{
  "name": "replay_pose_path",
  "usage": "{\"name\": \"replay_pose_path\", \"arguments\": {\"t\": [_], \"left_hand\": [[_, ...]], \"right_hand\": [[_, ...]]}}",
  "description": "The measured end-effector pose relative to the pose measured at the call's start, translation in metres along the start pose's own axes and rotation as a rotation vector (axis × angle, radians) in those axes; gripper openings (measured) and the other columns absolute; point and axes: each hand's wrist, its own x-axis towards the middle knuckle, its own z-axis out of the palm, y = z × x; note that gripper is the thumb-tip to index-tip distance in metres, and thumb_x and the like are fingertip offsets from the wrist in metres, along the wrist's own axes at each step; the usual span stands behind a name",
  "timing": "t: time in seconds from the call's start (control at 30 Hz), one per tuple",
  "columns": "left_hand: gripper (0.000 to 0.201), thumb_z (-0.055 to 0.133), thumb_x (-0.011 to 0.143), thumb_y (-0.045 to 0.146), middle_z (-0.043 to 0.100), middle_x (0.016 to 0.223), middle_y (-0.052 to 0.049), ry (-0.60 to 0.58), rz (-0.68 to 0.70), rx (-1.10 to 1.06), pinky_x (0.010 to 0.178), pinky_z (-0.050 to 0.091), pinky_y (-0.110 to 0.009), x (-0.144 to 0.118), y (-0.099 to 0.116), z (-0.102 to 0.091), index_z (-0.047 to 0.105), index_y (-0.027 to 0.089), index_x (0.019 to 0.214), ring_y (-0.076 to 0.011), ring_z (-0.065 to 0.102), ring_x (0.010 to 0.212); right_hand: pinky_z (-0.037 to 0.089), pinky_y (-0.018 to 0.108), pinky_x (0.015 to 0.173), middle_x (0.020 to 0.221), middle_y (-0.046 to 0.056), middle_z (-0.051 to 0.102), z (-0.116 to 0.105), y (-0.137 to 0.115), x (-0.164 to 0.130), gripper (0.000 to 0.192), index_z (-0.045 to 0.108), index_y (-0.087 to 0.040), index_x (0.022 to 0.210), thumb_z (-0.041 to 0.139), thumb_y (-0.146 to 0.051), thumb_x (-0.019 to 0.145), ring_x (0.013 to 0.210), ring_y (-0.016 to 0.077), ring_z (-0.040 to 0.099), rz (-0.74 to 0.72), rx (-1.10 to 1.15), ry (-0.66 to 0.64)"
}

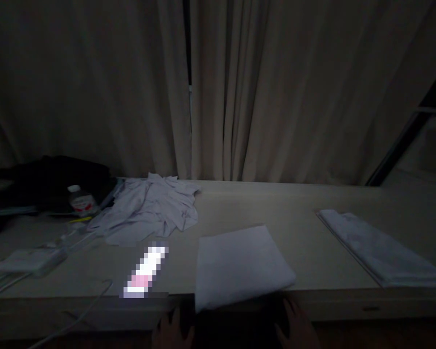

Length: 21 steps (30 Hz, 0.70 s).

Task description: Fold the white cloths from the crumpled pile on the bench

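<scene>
At the bottom edge, below the table front, are my left hand (172, 330) and my right hand (297, 325), both dim and partly cut off. Their fingers look spread over something dark between them, and no held object shows in either. Just above and between them lies a folded white cloth (241, 266) on the table, its near corner hanging over the edge. A bright pixelated slab (145, 270), apparently a lit phone screen, lies left of this cloth, above my left hand.
The pale table (261, 208) holds a crumpled white cloth heap (156, 206), a bottle (81, 201), dark fabric (51, 182) and a white box with cables (29, 261) on the left. Folded white cloth (380, 249) lies at right. Beige curtains (131, 87) hang behind.
</scene>
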Motion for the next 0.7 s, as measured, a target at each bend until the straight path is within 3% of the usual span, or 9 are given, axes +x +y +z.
{"name": "replay_pose_path", "arguments": {"t": [0.17, 0.3, 0.5, 0.7], "left_hand": [[0.047, 0.035, 0.080, 0.040, 0.068, 0.107, -0.018, -0.124, 0.065, -0.075, 0.085, 0.048, -0.045, 0.013, -0.005, -0.021, 0.059, 0.013, 0.109, -0.0303, 0.065, 0.098], [0.046, 0.035, 0.079, 0.042, 0.069, 0.106, -0.019, -0.158, 0.080, -0.087, 0.084, 0.049, -0.045, 0.025, -0.011, -0.021, 0.063, 0.013, 0.100, -0.0320, 0.065, 0.099], [0.050, 0.035, 0.079, 0.046, 0.069, 0.110, -0.020, -0.252, 0.100, -0.106, 0.087, 0.049, -0.045, 0.043, -0.017, -0.017, 0.065, 0.013, 0.103, -0.0326, 0.063, 0.105], [0.050, 0.033, 0.080, 0.045, 0.069, 0.111, -0.020, -0.257, 0.089, -0.114, 0.085, 0.050, -0.045, 0.045, -0.017, -0.018, 0.066, 0.014, 0.101, -0.0324, 0.064, 0.103]], "right_hand": [[0.043, 0.043, 0.101, 0.129, 0.017, 0.057, -0.035, -0.019, 0.008, 0.056, 0.052, -0.011, 0.124, 0.038, -0.044, 0.082, 0.118, 0.0290, 0.054, 0.056, 0.073, -0.054], [0.046, 0.043, 0.093, 0.119, 0.018, 0.063, -0.050, -0.026, 0.023, 0.049, 0.059, -0.012, 0.114, 0.038, -0.042, 0.082, 0.108, 0.0295, 0.060, 0.075, 0.084, -0.179], [0.048, 0.040, 0.084, 0.104, 0.015, 0.070, -0.053, -0.028, 0.037, 0.037, 0.066, -0.016, 0.097, 0.042, -0.038, 0.081, 0.097, 0.0275, 0.065, 0.074, 0.112, -0.260], [0.046, 0.039, 0.088, 0.114, 0.015, 0.066, -0.050, -0.026, 0.032, 0.042, 0.059, -0.016, 0.113, 0.042, -0.037, 0.081, 0.105, 0.0265, 0.062, 0.100, 0.139, -0.222]]}}
